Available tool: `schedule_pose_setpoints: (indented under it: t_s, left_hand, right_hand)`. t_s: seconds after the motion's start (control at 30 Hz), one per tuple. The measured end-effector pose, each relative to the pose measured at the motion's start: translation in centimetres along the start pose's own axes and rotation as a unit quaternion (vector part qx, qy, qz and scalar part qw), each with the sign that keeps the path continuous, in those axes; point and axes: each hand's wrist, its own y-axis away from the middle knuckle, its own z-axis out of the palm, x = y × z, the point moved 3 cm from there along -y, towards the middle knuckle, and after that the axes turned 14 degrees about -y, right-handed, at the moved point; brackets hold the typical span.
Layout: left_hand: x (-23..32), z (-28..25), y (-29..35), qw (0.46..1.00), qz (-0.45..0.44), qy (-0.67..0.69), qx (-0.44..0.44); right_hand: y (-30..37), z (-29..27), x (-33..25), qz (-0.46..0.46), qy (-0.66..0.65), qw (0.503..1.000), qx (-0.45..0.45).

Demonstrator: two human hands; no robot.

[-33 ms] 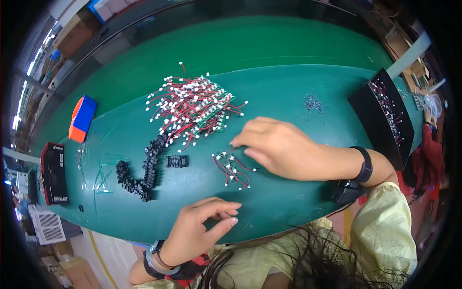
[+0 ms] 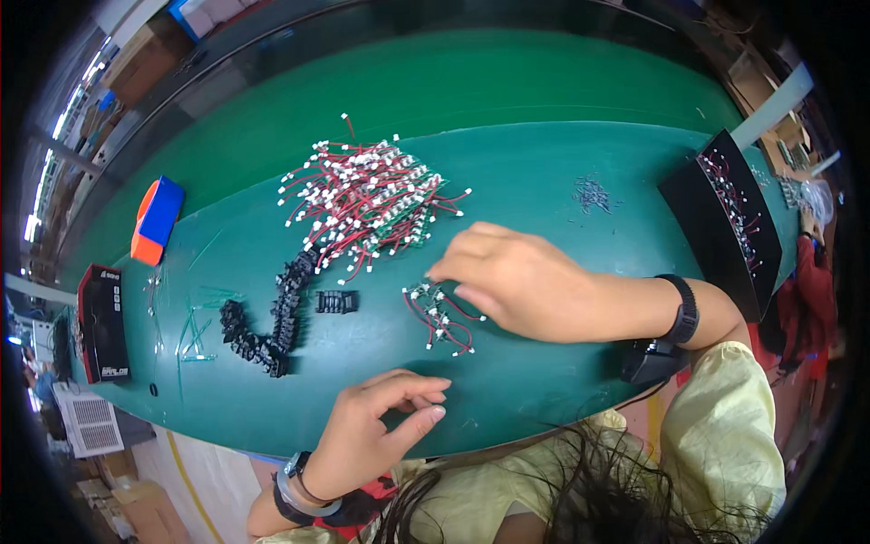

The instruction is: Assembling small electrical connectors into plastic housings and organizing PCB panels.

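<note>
My right hand (image 2: 535, 286) lies palm down on the green table (image 2: 562, 154). Its fingertips touch a small bunch of red wires with white connectors (image 2: 439, 319), and nothing is gripped between the fingers. My left hand (image 2: 376, 431) hovers near the table's front edge, fingers spread and empty. Behind both hands sits a large pile of red-wired white connectors and green boards (image 2: 367, 204). A curved row of black connector housings (image 2: 272, 322) lies to the left, with one short black housing (image 2: 335, 302) beside it.
An orange and blue block (image 2: 156, 220) and a black box (image 2: 102, 322) sit at the far left. Thin clear strips (image 2: 195, 322) lie near them. A black tray with wired parts (image 2: 729, 222) stands at right, small dark parts (image 2: 591, 193) behind my right hand, and a black device (image 2: 648, 361) under the wrist.
</note>
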Motion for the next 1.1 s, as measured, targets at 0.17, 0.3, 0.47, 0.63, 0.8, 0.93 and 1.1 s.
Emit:
schedule_pose_setpoints:
  t_s: [0.17,0.3,0.47,0.63,0.8,0.93,1.1]
  left_hand:
    - [-0.6,0.4,0.7,0.998,-0.032,0.016,0.059]
    - [0.5,-2.7,-0.1,0.957,0.061,-0.190,0.210]
    - [0.9,-5.0,-2.0,0.883,0.107,-0.354,0.290]
    - [1.7,-3.8,-3.6,0.915,0.104,-0.281,0.270]
    - [1.4,-3.7,-4.8,0.961,0.100,-0.128,0.222]
    - [0.6,-3.3,-5.1,0.958,0.102,-0.087,0.253]
    - [0.4,-3.3,-4.8,0.957,0.084,-0.159,0.229]
  right_hand:
    - [-1.3,2.3,0.8,-0.009,0.019,0.999,-0.031]
    - [-1.9,2.3,1.4,-0.014,-0.005,1.000,-0.023]
    - [-1.6,1.6,2.2,0.000,-0.023,1.000,0.009]
    - [-1.3,0.3,-1.2,0.039,-0.099,0.993,0.042]
    - [-1.2,0.2,-2.1,0.051,-0.196,0.978,0.059]
    - [-1.1,1.0,-1.8,0.093,-0.331,0.934,0.099]
    - [-1.3,1.5,-1.1,0.119,-0.320,0.936,0.083]
